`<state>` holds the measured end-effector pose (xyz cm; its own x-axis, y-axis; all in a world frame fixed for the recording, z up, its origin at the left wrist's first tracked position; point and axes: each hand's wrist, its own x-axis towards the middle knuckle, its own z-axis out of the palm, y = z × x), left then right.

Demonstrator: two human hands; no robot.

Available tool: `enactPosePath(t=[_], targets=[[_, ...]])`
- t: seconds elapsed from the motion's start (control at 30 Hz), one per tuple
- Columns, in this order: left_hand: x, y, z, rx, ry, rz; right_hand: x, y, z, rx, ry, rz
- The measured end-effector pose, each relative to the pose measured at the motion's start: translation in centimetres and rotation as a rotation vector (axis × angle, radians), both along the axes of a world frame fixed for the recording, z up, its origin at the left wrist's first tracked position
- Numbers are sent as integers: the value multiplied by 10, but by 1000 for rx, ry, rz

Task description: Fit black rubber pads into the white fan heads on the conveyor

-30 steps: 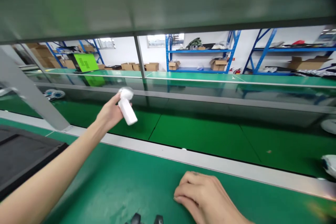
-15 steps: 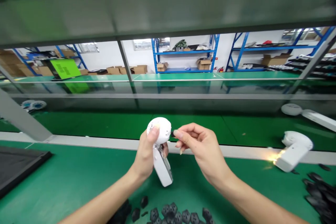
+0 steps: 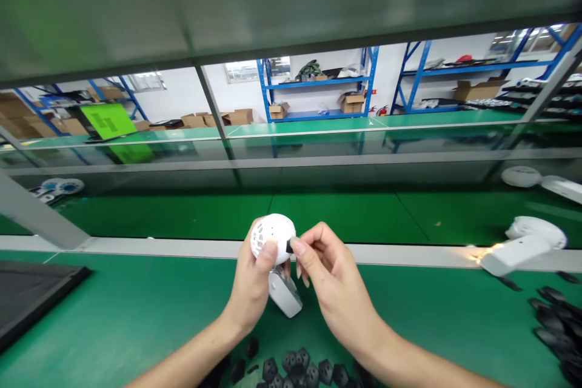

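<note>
My left hand [image 3: 251, 284] is wrapped round a white hand-held fan [image 3: 273, 240], its round grilled head up and its handle pointing down toward the green mat [image 3: 136, 315]. My right hand [image 3: 326, 273] pinches a small black part [image 3: 290, 247] between thumb and forefinger and presses it against the side of the fan's head. Both hands meet just above the mat, in front of the conveyor's grey rail [image 3: 182, 248]. Several small black parts [image 3: 295, 370] lie on the mat right below my hands.
Two more white fans [image 3: 522, 245] [image 3: 541, 180] lie on the right, one at the belt edge, one farther back. A pile of black pieces [image 3: 557, 327] sits at the right edge. A black tray [image 3: 31, 291] lies at left. A low shelf [image 3: 273, 6] hangs overhead.
My left hand brought the fan from over the belt back to the mat. My right hand lifted off the mat and now pinches a black part against the fan's head.
</note>
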<state>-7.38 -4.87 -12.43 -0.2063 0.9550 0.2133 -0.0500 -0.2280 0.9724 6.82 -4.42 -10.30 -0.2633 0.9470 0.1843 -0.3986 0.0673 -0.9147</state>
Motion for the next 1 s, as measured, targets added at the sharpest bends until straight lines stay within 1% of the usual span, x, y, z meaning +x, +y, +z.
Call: enactPosePath(t=[0.1,0.2,0.33,0.47,0.6,0.7,0.87,1.0], targets=[[-1,-1,1,43,18,48,0,-3,-2,1,-9,4],[-3,-3,3,60,39,86,1,-2,0,16,-49,22],[-3,-5,14,86,72,124,5,0,7,24,-52,58],[-3,-8,29,113,152,86,8,0,16,-33,21,106],[-6,-12,35,111,219,46,11,0,25,-118,70,159],[-6,-14,37,78,230,7,13,1,28,-148,47,182],[-5,-14,46,105,206,36,19,5,30,-151,-3,213],[-5,-12,53,107,221,-4,23,7,34,-163,-36,281]])
